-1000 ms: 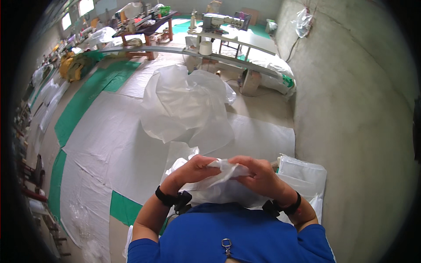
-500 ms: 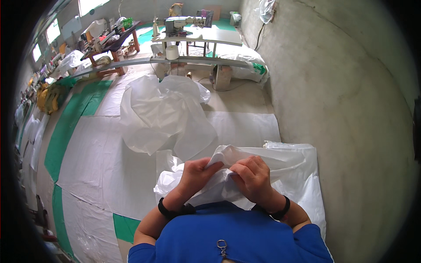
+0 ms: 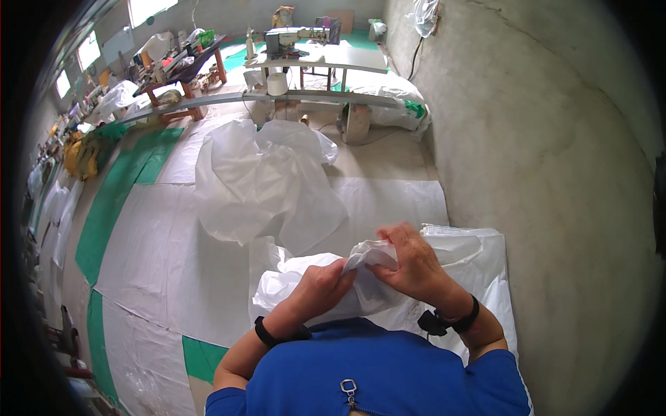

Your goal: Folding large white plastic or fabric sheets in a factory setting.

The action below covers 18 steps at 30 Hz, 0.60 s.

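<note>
A white, thin woven-plastic sheet (image 3: 368, 295) is gathered in front of my chest, its edge raised between both hands. My left hand (image 3: 320, 286) is closed, thumb and fingers pinching that edge. On the other side my right hand (image 3: 411, 258) curves over the same edge, thumb below and fingers above; its fingertips are slightly blurred. Crumpled folds of the sheet bulge left of my left wrist. Beside my right forearm lies a flat stack of white sheets (image 3: 466, 246), with the lower part running along the wall.
A large crumpled heap of translucent white sheeting (image 3: 270, 184) lies ahead on the covered floor. Beyond it stand a sewing machine (image 3: 295, 40) on a white table (image 3: 354, 57) and a thread cone (image 3: 277, 84). A concrete wall (image 3: 541, 173) rises on the right; a cluttered dark table (image 3: 187, 73) stands far left.
My right hand has moved up and slightly right, its fingers lifting and opening a little over the sheet's edge. The left hand has shifted slightly down, still pinching the sheet.
</note>
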Tool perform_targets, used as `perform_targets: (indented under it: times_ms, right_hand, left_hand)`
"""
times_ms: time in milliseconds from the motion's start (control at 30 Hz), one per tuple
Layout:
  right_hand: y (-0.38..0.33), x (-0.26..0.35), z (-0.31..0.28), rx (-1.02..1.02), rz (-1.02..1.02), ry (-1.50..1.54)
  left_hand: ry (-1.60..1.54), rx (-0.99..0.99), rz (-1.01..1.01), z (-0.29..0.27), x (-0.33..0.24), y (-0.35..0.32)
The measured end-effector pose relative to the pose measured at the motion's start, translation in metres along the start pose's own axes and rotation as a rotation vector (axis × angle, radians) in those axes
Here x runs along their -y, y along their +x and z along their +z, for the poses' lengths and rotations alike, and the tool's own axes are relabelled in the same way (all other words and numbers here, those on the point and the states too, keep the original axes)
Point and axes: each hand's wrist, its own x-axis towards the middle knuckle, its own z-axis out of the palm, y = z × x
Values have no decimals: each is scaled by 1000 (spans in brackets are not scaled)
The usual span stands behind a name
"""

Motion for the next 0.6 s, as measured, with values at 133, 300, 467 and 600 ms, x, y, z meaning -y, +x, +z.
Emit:
perform_targets:
  times_ms: [133, 300, 467, 600]
  right_hand:
    - [6, -18, -2, 96, -257, 42]
    - [4, -15, 0, 592, 109, 329]
    - [-9, -15, 14, 392, 82, 397]
    - [-9, -12, 16, 417, 81, 364]
  left_hand:
    - [-15, 104, 86, -5, -5, 1]
    - [-35, 6, 54, -3, -10, -7]
    - [153, -85, 58, -11, -16, -14]
    - [364, -206, 296, -19, -19, -13]
